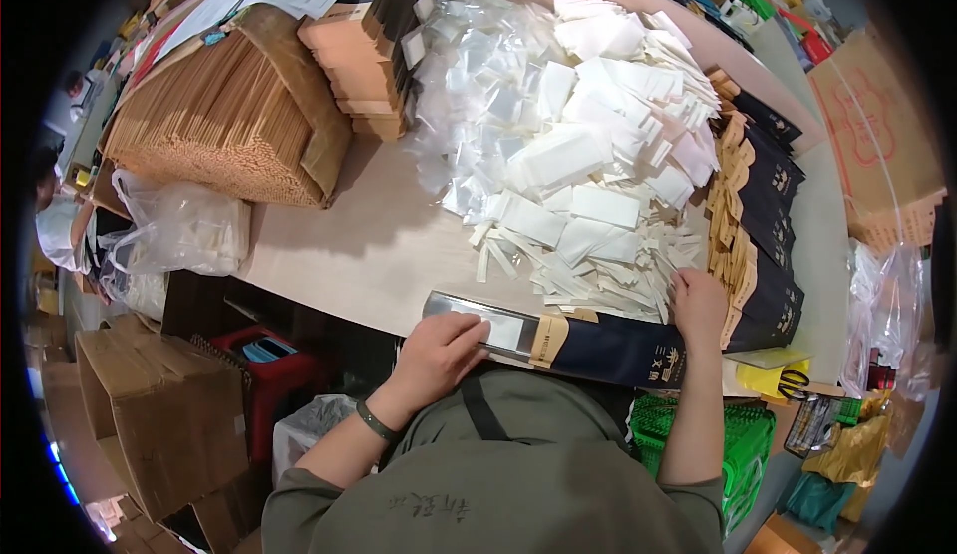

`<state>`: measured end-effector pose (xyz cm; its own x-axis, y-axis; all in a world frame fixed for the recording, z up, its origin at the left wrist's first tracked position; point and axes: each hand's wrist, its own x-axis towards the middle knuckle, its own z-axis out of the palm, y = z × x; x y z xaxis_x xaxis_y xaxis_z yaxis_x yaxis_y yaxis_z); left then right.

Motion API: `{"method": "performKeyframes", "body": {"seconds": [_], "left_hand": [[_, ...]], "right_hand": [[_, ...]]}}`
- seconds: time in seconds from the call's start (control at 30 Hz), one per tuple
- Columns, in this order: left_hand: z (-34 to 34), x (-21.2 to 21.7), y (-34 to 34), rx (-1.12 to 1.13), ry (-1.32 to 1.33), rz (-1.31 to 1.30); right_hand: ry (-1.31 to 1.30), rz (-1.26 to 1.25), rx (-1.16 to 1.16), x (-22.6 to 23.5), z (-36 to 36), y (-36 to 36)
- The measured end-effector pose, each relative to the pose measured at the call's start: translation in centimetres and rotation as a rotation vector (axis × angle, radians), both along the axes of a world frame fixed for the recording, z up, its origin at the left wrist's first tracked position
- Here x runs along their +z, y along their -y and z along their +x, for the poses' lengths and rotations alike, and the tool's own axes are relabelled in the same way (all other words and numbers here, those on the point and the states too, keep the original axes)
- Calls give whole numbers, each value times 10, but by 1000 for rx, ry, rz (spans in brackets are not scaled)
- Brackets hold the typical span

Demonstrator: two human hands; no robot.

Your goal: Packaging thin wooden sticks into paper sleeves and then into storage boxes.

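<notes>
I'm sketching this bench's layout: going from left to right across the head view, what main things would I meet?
Bundle of brown sheets → left hand → brown band on the long navy package → right hand → carton with red print.

Dark blue pouch with silver-look pack, flat at the near table edge; loose white strips behind.
Pouch (616,350): long, narrow, lying crosswise, light printing toward right end, tan paper band at left end, slightly slanted. Pack (506,334): shiny, flat, white rectangle on its face, end to end with the pouch on the left; whether its end sits inside is unclear. Strips (570,283): thin, papery, scattered at mixed angles on the table (349,255), overlapping, just beyond the pouch.
</notes>
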<state>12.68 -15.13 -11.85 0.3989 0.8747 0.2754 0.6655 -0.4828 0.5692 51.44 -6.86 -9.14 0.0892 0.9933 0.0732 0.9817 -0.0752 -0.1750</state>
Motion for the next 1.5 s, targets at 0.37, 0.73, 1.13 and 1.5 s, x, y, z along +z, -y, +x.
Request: {"method": "performKeyframes", "body": {"seconds": [0.37,0.73,1.13,1.5], "left_hand": [[-49,10,-138,426,83,-64],[-59,-6,-163,664,364,-174],[2,-1,-33,-3,96,-61],[-85,48,-107,317,262,89]], "right_hand": [[-156,280,-87,33,-16,36],[-411,-99,531,-3,-186,49],[-439,115,612,6,-154,69],[-186,142,997,-14,-166,54]]}}
